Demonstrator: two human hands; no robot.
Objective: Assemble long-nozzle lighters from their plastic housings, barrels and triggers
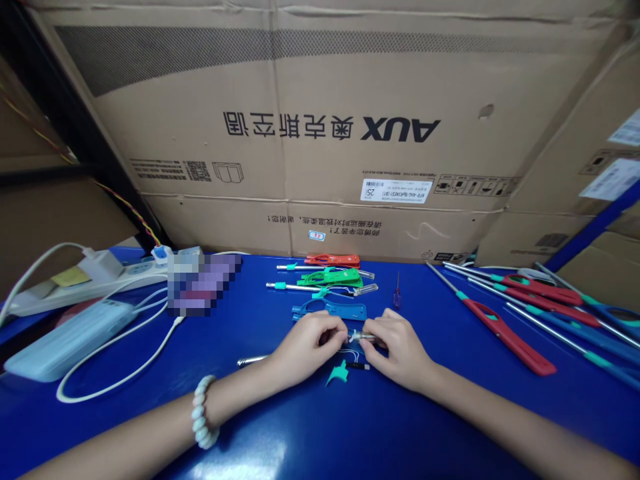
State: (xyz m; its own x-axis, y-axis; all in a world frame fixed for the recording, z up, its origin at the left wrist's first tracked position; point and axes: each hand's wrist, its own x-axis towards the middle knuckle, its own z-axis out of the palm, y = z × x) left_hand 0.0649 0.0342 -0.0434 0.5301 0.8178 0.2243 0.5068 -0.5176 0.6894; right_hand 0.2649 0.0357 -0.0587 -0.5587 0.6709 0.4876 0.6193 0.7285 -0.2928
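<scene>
My left hand [313, 343] is closed in a pinch at the left end of a small clear part [359, 336], apparently a lighter's fuel tank with a pale fitting. My right hand [399, 348] has fingers and thumb closed on its right end. Just below lie a teal trigger [339, 373] and a small black piece [357, 365] with thin white wires. A metal tube [253, 361] sticks out from behind my left forearm. Beyond my hands is a blue lighter casing [333, 309]. What my left fingertips grip is partly hidden.
Green [335, 277] and red-orange [335, 261] lighter casings lie behind, with metal tubes and clear tanks. A needle-tipped piece [397, 298] stands nearby. Long-nosed lighters [510, 337] lie at right. A power strip [145, 270], power bank [67, 340] and cables occupy the left. Cardboard [300, 80] walls the back.
</scene>
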